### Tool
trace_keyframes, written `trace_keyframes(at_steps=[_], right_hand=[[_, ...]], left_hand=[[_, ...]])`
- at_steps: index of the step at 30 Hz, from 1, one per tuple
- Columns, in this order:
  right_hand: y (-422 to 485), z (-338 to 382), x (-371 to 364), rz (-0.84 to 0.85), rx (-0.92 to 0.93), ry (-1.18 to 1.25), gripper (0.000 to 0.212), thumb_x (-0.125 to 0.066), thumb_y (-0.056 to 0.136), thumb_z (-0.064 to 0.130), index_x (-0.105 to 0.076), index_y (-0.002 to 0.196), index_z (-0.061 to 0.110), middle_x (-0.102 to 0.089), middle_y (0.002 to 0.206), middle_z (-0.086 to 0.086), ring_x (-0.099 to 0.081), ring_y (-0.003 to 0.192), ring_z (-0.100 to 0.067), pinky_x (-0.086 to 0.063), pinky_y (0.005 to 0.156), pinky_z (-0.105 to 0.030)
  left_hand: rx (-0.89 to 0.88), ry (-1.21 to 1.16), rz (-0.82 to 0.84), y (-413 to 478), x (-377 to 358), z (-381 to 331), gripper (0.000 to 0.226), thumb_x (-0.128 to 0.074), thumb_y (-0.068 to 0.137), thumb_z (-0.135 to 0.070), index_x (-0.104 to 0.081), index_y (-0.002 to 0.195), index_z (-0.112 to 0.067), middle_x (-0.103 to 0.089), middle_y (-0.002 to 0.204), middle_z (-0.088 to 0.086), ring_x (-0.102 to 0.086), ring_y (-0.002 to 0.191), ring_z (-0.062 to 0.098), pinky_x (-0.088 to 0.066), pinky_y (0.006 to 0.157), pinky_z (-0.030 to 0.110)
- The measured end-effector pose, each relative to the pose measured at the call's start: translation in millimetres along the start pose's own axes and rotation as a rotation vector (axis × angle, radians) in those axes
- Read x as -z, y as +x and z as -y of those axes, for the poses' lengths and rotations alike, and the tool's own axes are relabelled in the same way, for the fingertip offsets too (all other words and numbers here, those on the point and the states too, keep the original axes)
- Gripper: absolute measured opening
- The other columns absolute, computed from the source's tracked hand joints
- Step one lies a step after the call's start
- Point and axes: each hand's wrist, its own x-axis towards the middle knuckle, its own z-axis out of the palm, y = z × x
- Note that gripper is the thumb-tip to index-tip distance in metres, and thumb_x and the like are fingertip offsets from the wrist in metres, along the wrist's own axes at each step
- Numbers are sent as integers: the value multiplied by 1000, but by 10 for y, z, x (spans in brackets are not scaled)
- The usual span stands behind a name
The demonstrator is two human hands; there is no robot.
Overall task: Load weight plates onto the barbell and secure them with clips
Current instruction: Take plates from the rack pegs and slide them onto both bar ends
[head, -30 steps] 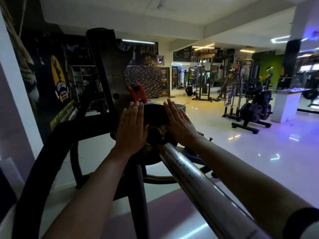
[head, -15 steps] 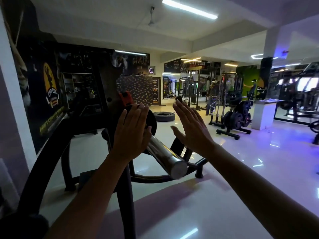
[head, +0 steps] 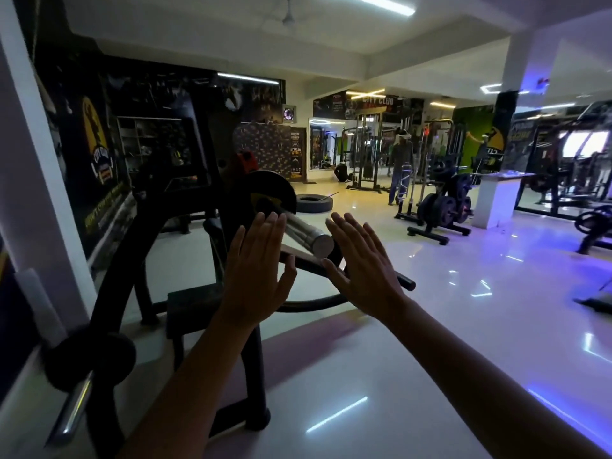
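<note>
Both hands are empty: the left hand (head: 255, 276) and right hand (head: 361, 266) are raised flat, fingers straight. Between them the barbell's (head: 304, 231) smooth steel sleeve runs away from the person, its round end nearer the right hand. The dark round plate (head: 271, 193) sits farther along it, just beyond the left fingertips.

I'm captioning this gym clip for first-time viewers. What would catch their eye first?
Two open hands, left hand and right hand, raised mid-frame, holding nothing, with the shiny barbell end showing between them. Just behind, a dark weight plate sits on the bar; at right, violet light glares off the glossy floor.
</note>
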Motion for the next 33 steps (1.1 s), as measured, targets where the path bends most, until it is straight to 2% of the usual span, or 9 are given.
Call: trace_keyframes(at_steps=[4,7,11,17,23,28,33], right_hand=[[-99,430,-130,13,-4,40,55,-49,90,30,-35,137,5,-39,143,-18,-25,137,-24,-20,113,-42],[-127,775,-375,40,-8,73,56,-54,89,28,-37,136,3,-40,142,-19,-29,135,-27,-24,112,-45],[-92,1274,-823,99,-35,130,58,-57,88,27,-35,137,4,-38,143,-18,-25,136,-26,-20,113,-44],[61,2048,-1608,179,-74,178,59,-54,88,29,-34,138,5,-35,145,-17,-26,137,-29,-20,113,-47],[183,2638,-2493,232,-110,233,57,-58,86,27,-39,135,4,-42,141,-18,-32,134,-30,-20,111,-45],[306,2879,-3291,352,-119,313,60,-58,87,28,-34,138,8,-39,144,-16,-30,135,-30,-19,111,-44],[475,3001,-4356,497,-151,392,60,-51,91,32,-26,142,11,-30,149,-11,-18,140,-23,-2,111,-30]], left_hand=[[58,-22,47,-342,258,184,56,-38,88,-31,-35,136,-3,-45,138,19,-35,132,30,-19,110,41],[92,-44,82,-633,398,449,56,-39,87,-30,-36,135,0,-45,137,20,-36,131,32,-24,108,46],[139,-43,148,-998,517,1031,56,-40,87,-31,-37,135,-1,-46,136,20,-36,132,32,-26,108,46],[160,-32,237,-1496,622,2049,57,-40,88,-31,-34,137,-1,-44,138,20,-33,133,33,-25,108,47],[252,-34,329,-1893,588,2921,60,-52,83,-22,-36,135,1,-45,136,22,-38,130,36,-31,106,51],[385,-18,403,-2197,374,3581,60,-47,86,-26,-32,137,0,-39,141,21,-32,134,35,-25,108,49],[497,36,478,-2487,-113,4402,58,-50,85,-23,-35,136,1,-43,138,23,-36,131,37,-27,107,49]])
